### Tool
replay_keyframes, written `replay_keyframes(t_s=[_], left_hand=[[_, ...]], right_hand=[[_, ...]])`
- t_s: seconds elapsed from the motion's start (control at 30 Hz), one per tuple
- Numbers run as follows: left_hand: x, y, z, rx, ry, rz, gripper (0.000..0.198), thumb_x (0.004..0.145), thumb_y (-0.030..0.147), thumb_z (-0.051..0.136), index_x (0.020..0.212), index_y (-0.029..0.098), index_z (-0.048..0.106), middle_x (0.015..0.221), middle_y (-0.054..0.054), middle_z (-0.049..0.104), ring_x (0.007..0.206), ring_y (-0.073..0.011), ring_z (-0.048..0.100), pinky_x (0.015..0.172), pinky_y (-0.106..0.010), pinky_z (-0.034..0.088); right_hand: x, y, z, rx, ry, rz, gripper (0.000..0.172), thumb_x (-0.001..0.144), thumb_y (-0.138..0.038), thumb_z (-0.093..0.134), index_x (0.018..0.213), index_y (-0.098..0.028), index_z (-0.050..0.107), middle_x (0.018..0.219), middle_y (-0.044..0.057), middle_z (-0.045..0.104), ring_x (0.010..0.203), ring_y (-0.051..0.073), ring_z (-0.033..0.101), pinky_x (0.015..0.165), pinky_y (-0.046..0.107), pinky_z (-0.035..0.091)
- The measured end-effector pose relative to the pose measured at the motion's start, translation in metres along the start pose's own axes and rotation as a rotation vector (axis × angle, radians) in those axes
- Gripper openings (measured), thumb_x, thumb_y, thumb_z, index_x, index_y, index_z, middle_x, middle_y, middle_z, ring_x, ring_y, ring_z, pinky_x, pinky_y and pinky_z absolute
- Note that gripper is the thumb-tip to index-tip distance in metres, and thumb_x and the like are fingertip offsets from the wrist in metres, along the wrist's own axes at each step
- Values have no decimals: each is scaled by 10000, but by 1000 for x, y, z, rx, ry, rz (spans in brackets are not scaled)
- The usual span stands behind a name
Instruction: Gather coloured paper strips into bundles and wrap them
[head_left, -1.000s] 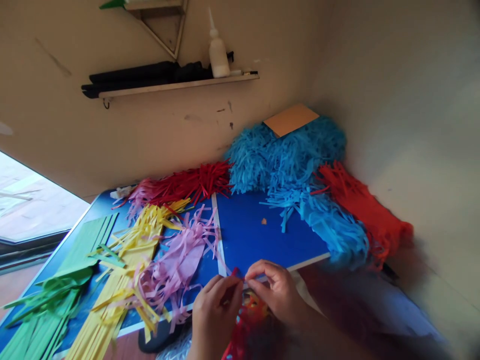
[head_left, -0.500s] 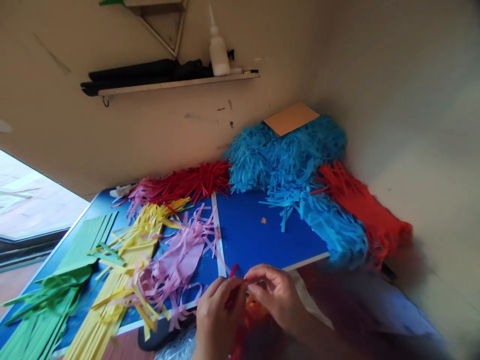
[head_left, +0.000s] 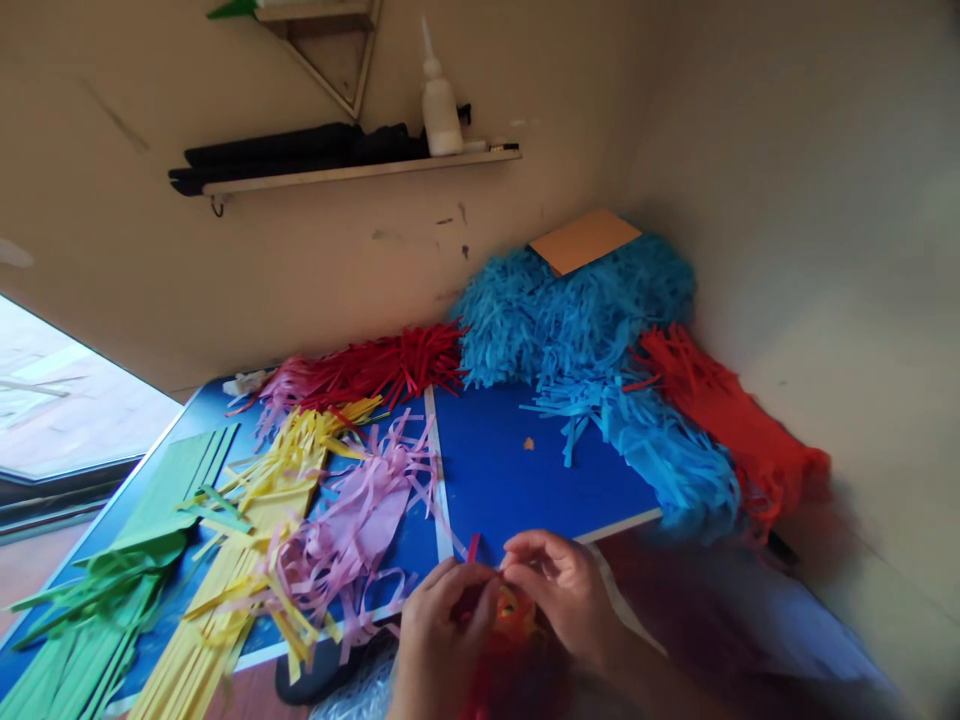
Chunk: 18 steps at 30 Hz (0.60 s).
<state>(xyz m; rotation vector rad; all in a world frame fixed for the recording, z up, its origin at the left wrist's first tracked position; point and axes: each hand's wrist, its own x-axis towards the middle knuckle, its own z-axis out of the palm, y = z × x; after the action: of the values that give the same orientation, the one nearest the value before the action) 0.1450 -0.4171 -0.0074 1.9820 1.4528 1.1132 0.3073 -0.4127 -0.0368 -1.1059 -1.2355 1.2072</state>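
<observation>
Just off the front edge of the blue table [head_left: 487, 480], my two hands meet with their fingertips almost touching. My left hand [head_left: 446, 625] is closed around a red paper strip [head_left: 474, 547], whose end pokes up above the fingers. Thumb and forefinger of my right hand [head_left: 559, 590] are pinched together; what lies between them is too small to make out. Below and between the hands hangs a blurred red and orange bundle of strips [head_left: 510, 625]. Lilac fringed paper [head_left: 371, 510] lies on the table to the left of my left hand.
Yellow [head_left: 285, 500] and green fringed paper [head_left: 150, 530] spread across the left side. Dark red fringe [head_left: 375, 365], a blue fringe heap [head_left: 555, 320] under an orange card [head_left: 585, 240], and bright red fringe [head_left: 727, 410] line the back and right. A wall shelf [head_left: 360, 172] carries a white bottle [head_left: 441, 115].
My right hand has shifted slightly to the right, away from the left. More of the orange bundle shows between them. The view has tilted a little.
</observation>
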Motion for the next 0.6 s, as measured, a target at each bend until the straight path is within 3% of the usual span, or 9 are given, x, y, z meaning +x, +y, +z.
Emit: replay_keyframes(t_s=[0.17, 0.27, 0.33, 0.5, 0.6], left_hand=[[1, 2, -2, 0, -34, -15, 83, 842, 272, 634, 796, 238, 694, 644, 25, 656, 523, -101, 609, 502, -168, 462], [-5, 2, 0, -53, 7, -104, 102, 847, 330, 630, 845, 228, 647, 689, 21, 663, 581, -123, 617, 558, -198, 488], [-9, 2, 1, -90, -28, -129, 132, 870, 338, 601, 807, 226, 628, 686, 23, 656, 586, -122, 605, 563, -202, 481], [-8, -2, 1, -71, -121, -85, 118, 879, 291, 605, 789, 241, 662, 681, 35, 683, 574, -106, 617, 553, -182, 479], [-7, -4, 0, -50, -109, -16, 118, 876, 348, 629, 891, 257, 703, 797, -6, 726, 683, -144, 672, 622, -219, 526]], right_hand=[[3, 4, -7, -154, -89, -191, 41, 847, -207, 657, 865, -230, 685, 837, 9, 702, 800, 155, 660, 719, 229, 508], [2, 0, -10, -141, -98, -166, 56, 857, -178, 625, 866, -225, 655, 835, 4, 682, 792, 147, 650, 712, 225, 502], [1, -4, -10, -153, -105, -143, 63, 849, -164, 625, 860, -222, 647, 832, 2, 672, 781, 143, 641, 693, 218, 496], [0, -14, -12, -123, -196, -126, 110, 834, -142, 630, 905, -221, 657, 894, 7, 685, 852, 147, 645, 742, 224, 497], [2, -13, -15, -34, -173, -46, 74, 826, -169, 647, 885, -210, 662, 845, 0, 687, 765, 133, 641, 697, 220, 496]])
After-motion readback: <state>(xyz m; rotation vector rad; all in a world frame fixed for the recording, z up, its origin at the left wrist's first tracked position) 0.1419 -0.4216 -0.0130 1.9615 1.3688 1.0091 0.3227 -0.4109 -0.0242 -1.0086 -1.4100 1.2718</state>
